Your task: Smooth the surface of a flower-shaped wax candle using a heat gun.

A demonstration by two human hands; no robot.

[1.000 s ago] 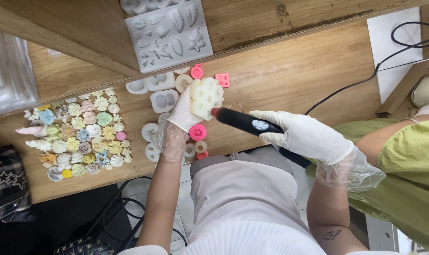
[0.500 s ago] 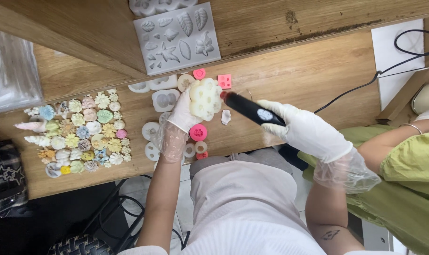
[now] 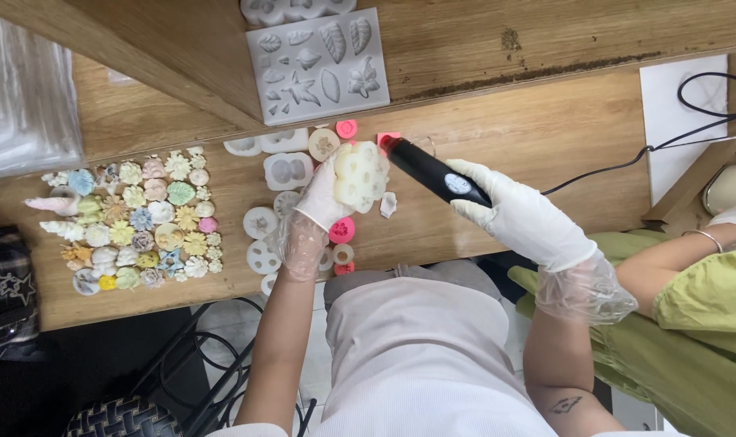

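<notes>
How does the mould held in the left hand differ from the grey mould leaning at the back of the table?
The held mould is small, rounded and cream, with round cavities; the grey mould is a larger flat rectangle with leaf and flower shapes. The left hand lifts the cream one off the table beside the tip of the black tool in the right hand; the grey one lies untouched. Both are soft-looking moulds with recessed shapes.

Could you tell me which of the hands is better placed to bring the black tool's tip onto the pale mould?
The right hand: it already grips the black tool, whose tip points at the pale mould, and the left hand is occupied holding that mould.
</notes>
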